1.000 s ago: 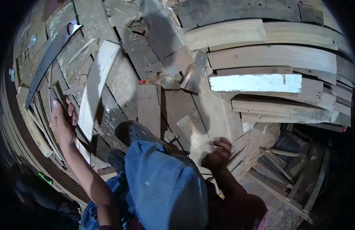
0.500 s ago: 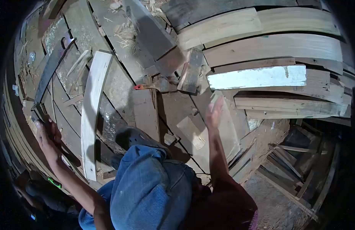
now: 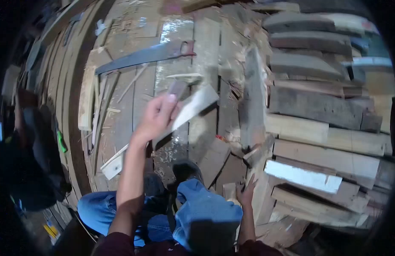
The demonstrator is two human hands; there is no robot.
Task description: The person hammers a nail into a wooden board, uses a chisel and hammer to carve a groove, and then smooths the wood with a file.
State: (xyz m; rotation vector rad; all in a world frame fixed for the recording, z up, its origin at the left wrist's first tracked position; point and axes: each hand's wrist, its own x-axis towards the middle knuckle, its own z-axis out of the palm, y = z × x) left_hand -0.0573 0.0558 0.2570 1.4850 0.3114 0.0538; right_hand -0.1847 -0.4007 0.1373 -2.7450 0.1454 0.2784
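My left hand [image 3: 157, 115] is closed round a small dark block [image 3: 177, 88], its thumb pressed on the near end. The hand hangs over a pale board [image 3: 195, 106], which it partly covers in this view. Beyond it a hand saw [image 3: 142, 58] lies flat on the plank floor, its reddish handle to the right. My right hand [image 3: 246, 194] is low beside my knee, fingers spread, at the edge of a light plank [image 3: 263, 187]. No object shows between those fingers.
Stacked boards [image 3: 321, 123] fill the right side, with a white-painted strip [image 3: 302, 176] on top. A dark beam [image 3: 251, 102] lies lengthwise before them. Thin offcuts [image 3: 104, 113] and shavings are scattered at left. My shoe [image 3: 187, 169] rests on the floor.
The view has swung left. My left hand has lifted from beside the saw's tip to over the pale board, with the dark block in it. My right hand stays low on the right side.
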